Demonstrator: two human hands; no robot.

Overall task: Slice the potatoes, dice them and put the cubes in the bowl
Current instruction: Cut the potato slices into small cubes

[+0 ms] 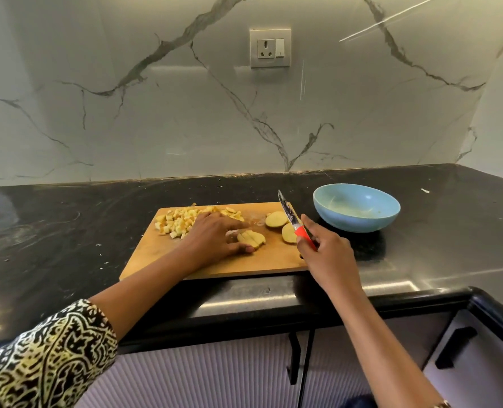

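Note:
A wooden cutting board lies on the black counter. A pile of potato cubes sits at its far left. My left hand holds a potato slice that is cut into strips, fingers and thumb curled round it. Two more potato slices lie to the right of it. My right hand grips the red handle of a knife, its blade raised and pointing away over the board's right end. A blue bowl stands right of the board with no cubes in it.
The counter ends at a marble wall with a socket behind the board. Its front edge runs just below the board, with cabinet doors and black handles underneath. A corner wall rises at the far right.

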